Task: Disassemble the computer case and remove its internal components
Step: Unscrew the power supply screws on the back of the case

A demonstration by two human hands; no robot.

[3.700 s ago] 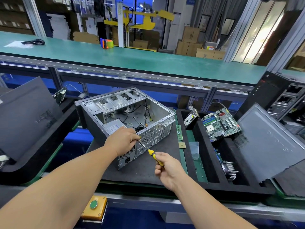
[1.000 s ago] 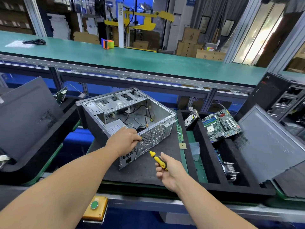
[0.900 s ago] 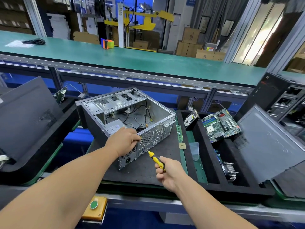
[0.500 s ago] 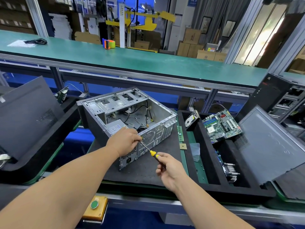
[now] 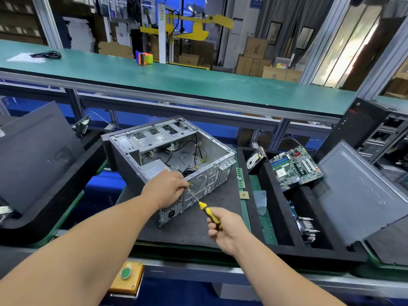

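Both my bare forearms reach forward from the bottom of the view. My left hand (image 5: 166,188) sits knuckles up with its fingers curled down, what they grasp hidden beneath them. My right hand (image 5: 227,229), lower and nearer me, has its fingers wrapped round a handle, thumb on top.

Tape roll (image 5: 144,58) and black cable (image 5: 47,55) on green shelf (image 5: 198,82) — cardboard boxes (image 5: 256,57) behind.

The left hand (image 5: 166,188) hides the thin steel screwdriver tip and the screw on the grey metal computer case (image 5: 172,161); the power-supply label's print is unreadable.
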